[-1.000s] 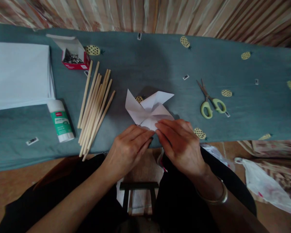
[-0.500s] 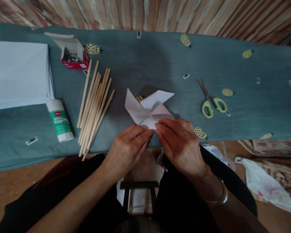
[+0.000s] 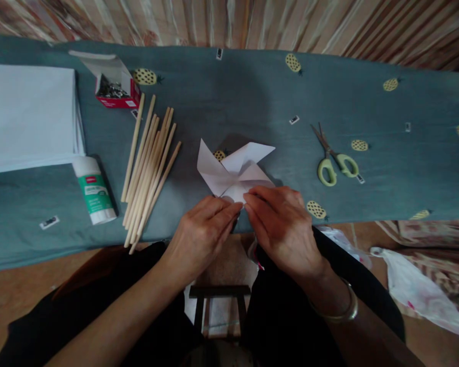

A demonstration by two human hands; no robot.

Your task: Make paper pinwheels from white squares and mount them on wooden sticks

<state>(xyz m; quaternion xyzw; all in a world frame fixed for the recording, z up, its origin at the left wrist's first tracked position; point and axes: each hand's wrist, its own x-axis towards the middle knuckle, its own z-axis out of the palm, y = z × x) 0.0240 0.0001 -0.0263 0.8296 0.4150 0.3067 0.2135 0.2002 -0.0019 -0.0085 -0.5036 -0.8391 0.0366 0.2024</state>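
Observation:
A white folded paper pinwheel lies on the teal cloth-covered table near its front edge. My left hand and my right hand meet at the pinwheel's near flap. The fingertips of both hands are pressed together on the paper's near corner. That corner is partly hidden under my fingers. My right wrist wears a bangle.
Several wooden sticks lie left of the pinwheel, beside a glue stick. An open red box of clips and a stack of white paper sit at the left. Green-handled scissors lie at the right. A plastic bag is on the floor.
Both hands have barely shifted; my right fingers have crept slightly left over the pinwheel's near flap.

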